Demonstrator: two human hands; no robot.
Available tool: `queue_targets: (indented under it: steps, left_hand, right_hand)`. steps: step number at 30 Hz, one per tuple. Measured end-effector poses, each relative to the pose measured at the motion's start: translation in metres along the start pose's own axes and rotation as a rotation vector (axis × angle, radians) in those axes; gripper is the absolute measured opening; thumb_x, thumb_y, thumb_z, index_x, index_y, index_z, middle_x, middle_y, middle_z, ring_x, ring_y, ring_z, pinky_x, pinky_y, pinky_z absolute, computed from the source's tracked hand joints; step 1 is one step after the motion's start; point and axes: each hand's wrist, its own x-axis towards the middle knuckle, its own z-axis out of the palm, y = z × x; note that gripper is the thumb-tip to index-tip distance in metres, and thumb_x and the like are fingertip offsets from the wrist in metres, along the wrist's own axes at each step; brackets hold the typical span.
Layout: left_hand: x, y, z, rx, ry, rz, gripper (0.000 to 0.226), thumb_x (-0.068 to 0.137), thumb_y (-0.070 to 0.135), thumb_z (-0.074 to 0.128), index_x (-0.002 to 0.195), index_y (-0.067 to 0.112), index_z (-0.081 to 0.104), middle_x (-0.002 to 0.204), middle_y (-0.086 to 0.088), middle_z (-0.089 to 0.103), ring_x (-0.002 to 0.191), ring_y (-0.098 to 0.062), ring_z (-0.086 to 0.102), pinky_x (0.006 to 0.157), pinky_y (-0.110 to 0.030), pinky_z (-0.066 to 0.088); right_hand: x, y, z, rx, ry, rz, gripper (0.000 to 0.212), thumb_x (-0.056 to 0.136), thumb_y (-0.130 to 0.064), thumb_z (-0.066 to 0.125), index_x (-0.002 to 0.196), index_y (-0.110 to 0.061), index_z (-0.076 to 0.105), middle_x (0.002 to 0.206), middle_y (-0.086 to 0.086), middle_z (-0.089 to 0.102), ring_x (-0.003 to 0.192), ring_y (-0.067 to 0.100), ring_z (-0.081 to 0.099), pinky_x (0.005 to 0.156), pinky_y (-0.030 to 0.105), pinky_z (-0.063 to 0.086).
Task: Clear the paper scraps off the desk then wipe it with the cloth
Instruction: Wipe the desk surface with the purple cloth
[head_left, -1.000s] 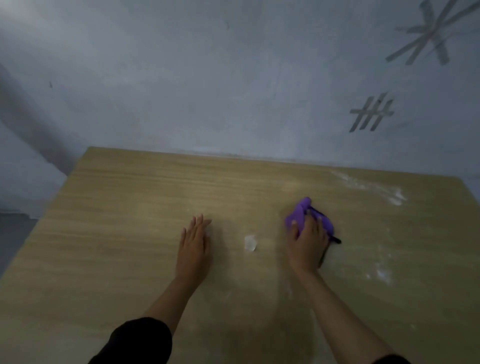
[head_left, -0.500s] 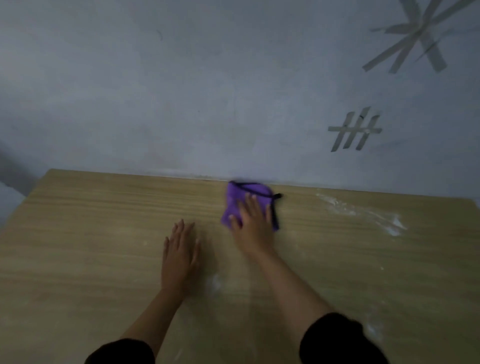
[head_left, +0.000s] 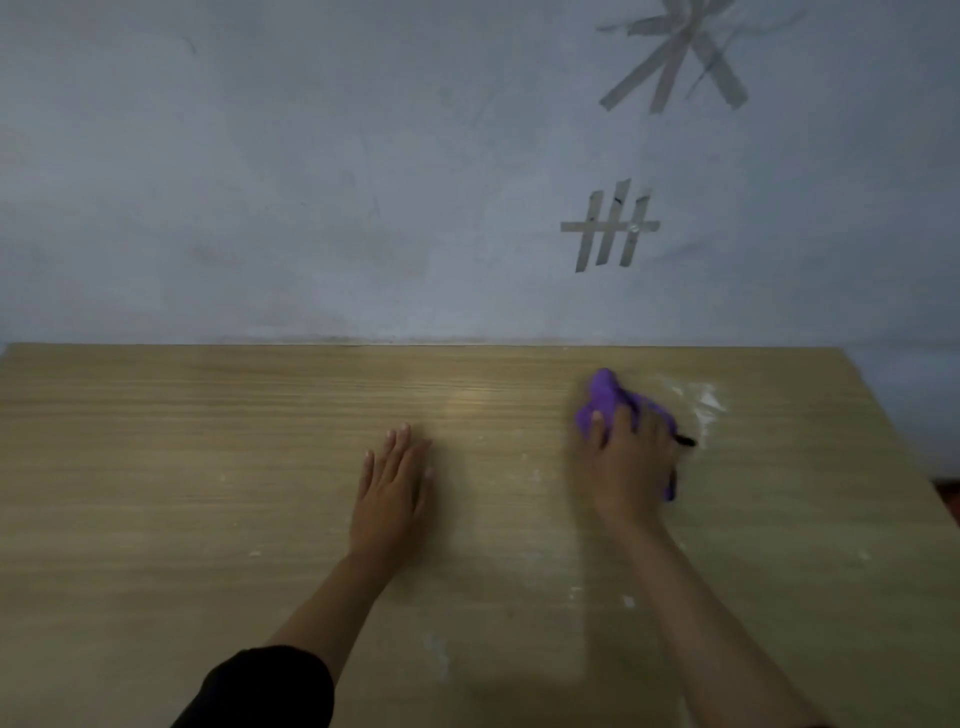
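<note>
A purple cloth (head_left: 605, 397) with a black edge lies bunched on the wooden desk (head_left: 208, 467), right of centre near the back. My right hand (head_left: 631, 462) presses down on it, fingers spread over the fabric, and is blurred. My left hand (head_left: 392, 480) rests flat on the desk at the middle, fingers together, holding nothing. White powdery smears (head_left: 704, 400) sit just right of the cloth, and small white specks (head_left: 628, 601) dot the near part of the desk. No large paper scrap shows.
A grey-blue wall (head_left: 311, 182) rises directly behind the desk's back edge, with strips of tape (head_left: 610, 228) stuck on it. The desk's right edge (head_left: 893, 447) slants down at the right, with floor beyond it.
My right hand has swept the cloth from the back middle of the desk to the right, toward the white smears. The left hand stays flat in place. The small white scrap seen earlier is gone.
</note>
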Motion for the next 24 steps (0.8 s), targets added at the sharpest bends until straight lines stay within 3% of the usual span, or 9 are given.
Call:
queue_targets:
  steps: [2,6,9,14,17,20,22,24]
  left_hand:
    - [-0.002,0.004,0.001,-0.039,0.003,-0.038,0.075,0.08,0.043,0.003,0.142,0.009,0.027,0.153,-0.004,0.014,0.144,-0.02,0.01,0.114,-0.027,-0.004]
    - [-0.008,0.011,0.002,-0.102,-0.041,-0.07,0.086,0.07,0.045,0.01,0.143,0.0,0.017,0.153,-0.016,0.018,0.144,-0.024,0.008,0.114,-0.031,-0.002]
    - [-0.015,0.004,0.001,-0.056,-0.011,-0.048,0.082,0.073,0.042,0.009,0.141,-0.001,0.024,0.151,-0.017,0.025,0.143,-0.028,0.015,0.115,-0.036,0.003]
    - [-0.027,-0.003,-0.004,-0.034,-0.013,-0.03,0.081,0.076,0.042,-0.003,0.142,0.004,0.026,0.153,-0.012,0.023,0.144,-0.024,0.014,0.116,-0.033,0.001]
    - [-0.042,-0.003,-0.004,0.008,-0.023,0.017,0.077,0.08,0.039,-0.002,0.142,0.002,0.024,0.152,-0.013,0.023,0.144,-0.025,0.015,0.115,-0.031,0.0]
    - [-0.062,0.0,-0.004,0.041,-0.045,0.036,0.065,0.086,0.031,0.009,0.139,0.0,0.032,0.148,-0.016,0.033,0.14,-0.03,0.026,0.112,-0.029,0.001]
    - [-0.079,0.003,-0.003,0.045,-0.076,0.057,0.056,0.09,0.029,0.022,0.133,-0.003,0.04,0.139,-0.021,0.045,0.135,-0.031,0.034,0.111,-0.029,0.004]
    - [-0.098,0.003,0.0,0.053,-0.071,0.105,0.056,0.085,0.028,0.032,0.13,-0.004,0.042,0.135,-0.023,0.049,0.132,-0.027,0.028,0.113,-0.026,0.0]
  right_hand:
    - [-0.037,-0.038,0.002,0.08,0.032,-0.217,0.037,0.082,-0.03,0.042,0.094,-0.002,0.062,0.108,0.022,0.063,0.107,0.034,0.051,0.095,0.046,0.034]
    - [-0.105,-0.081,0.023,0.089,-0.255,-0.659,0.048,0.083,-0.038,0.039,0.122,-0.018,0.058,0.133,0.004,0.056,0.129,0.019,0.046,0.105,0.039,0.023]
    - [-0.105,-0.054,0.028,0.126,-0.277,-0.601,0.049,0.087,-0.041,0.042,0.133,-0.022,0.048,0.14,0.002,0.049,0.133,0.017,0.039,0.109,0.036,0.021]
    - [-0.077,0.024,0.003,0.088,-0.19,-0.181,0.056,0.089,-0.046,0.03,0.133,-0.015,0.048,0.143,0.008,0.044,0.135,0.022,0.036,0.112,0.037,0.021]
    - [-0.073,0.04,-0.025,0.105,-0.114,-0.032,0.058,0.089,-0.043,0.029,0.123,-0.004,0.055,0.133,0.02,0.052,0.123,0.036,0.049,0.102,0.048,0.039]
    - [-0.111,0.004,-0.043,0.18,0.067,-0.213,0.044,0.085,-0.033,0.044,0.11,-0.002,0.064,0.117,0.016,0.064,0.112,0.032,0.056,0.095,0.044,0.046]
    - [-0.159,-0.026,-0.038,0.261,0.015,-0.418,0.042,0.08,-0.033,0.052,0.11,-0.007,0.065,0.12,0.009,0.065,0.118,0.024,0.052,0.099,0.042,0.038]
    - [-0.205,-0.039,-0.023,0.272,-0.111,-0.574,0.042,0.079,-0.034,0.056,0.114,-0.012,0.065,0.127,0.004,0.061,0.125,0.017,0.048,0.102,0.041,0.036]
